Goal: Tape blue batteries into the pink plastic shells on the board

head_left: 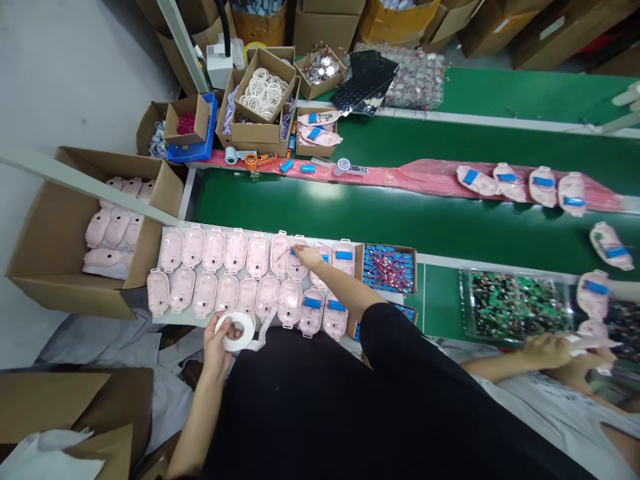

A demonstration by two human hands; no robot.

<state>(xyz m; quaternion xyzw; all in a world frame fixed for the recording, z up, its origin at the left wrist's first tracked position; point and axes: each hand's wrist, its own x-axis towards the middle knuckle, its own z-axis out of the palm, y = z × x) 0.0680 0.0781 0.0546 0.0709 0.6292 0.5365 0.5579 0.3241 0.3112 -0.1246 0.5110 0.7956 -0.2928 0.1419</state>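
My left hand (223, 343) grips a white roll of adhesive tape (236, 331) at the near edge of the work board, and a loose strip of tape (265, 329) trails from it. My right hand (307, 257) reaches across in a black sleeve (373, 300) and pinches a thin wire lead (286, 254) above a pink plastic shell (297, 260). Two rows of these shells lie on a white board (280, 238). Several shells nearest the box of batteries hold blue batteries (313, 303).
A cardboard box of stacked pink shells (117, 227) stands to the left. A small box of blue batteries with wires (389, 269) sits right of the board. A co-worker's hands (550, 351) handle a shell at the right, beside a tray of green circuit boards (515, 305). Green conveyor belts (320, 213) run behind.
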